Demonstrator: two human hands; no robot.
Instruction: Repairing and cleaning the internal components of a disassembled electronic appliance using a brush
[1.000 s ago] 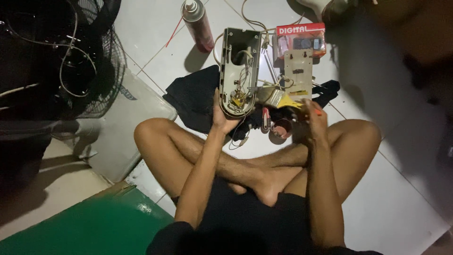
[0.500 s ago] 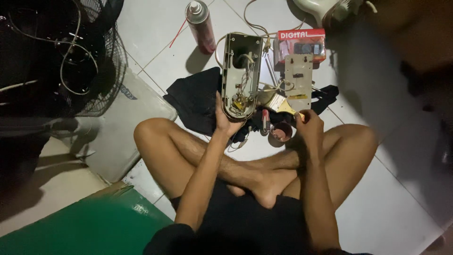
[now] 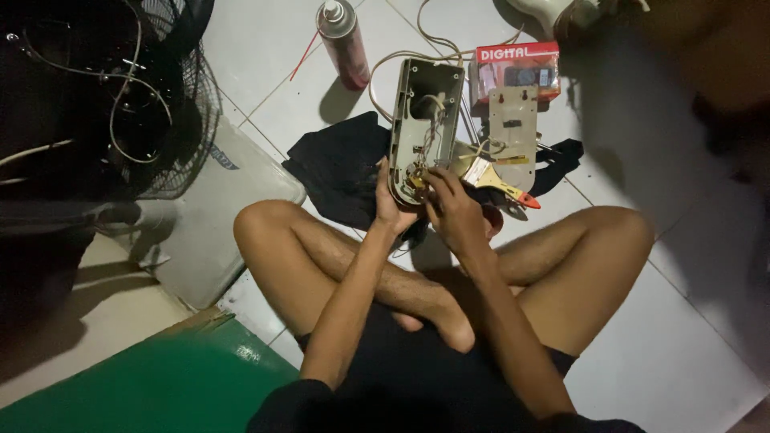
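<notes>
I sit cross-legged on a tiled floor. My left hand [image 3: 388, 210] grips the lower end of an open grey plastic housing [image 3: 425, 120] with wires and contacts inside. My right hand [image 3: 454, 210] has its fingers at the wiring in the housing's lower end; whether it pinches a wire is not clear. Just right of the housing lie its flat grey cover plate [image 3: 513, 132] and a paintbrush with an orange-tipped handle [image 3: 497, 180].
A red spray can [image 3: 343, 42] lies ahead on the floor, a red and grey box [image 3: 517, 68] beside the plate. A black cloth [image 3: 341, 164] is under the housing. A black fan guard [image 3: 104, 96] stands at left, a white panel [image 3: 224, 208] and a green board [image 3: 144, 385] nearer.
My right hand has left the spot by the paintbrush and moved left onto the housing's wiring. The housing has shifted slightly rightward and lower in my left hand.
</notes>
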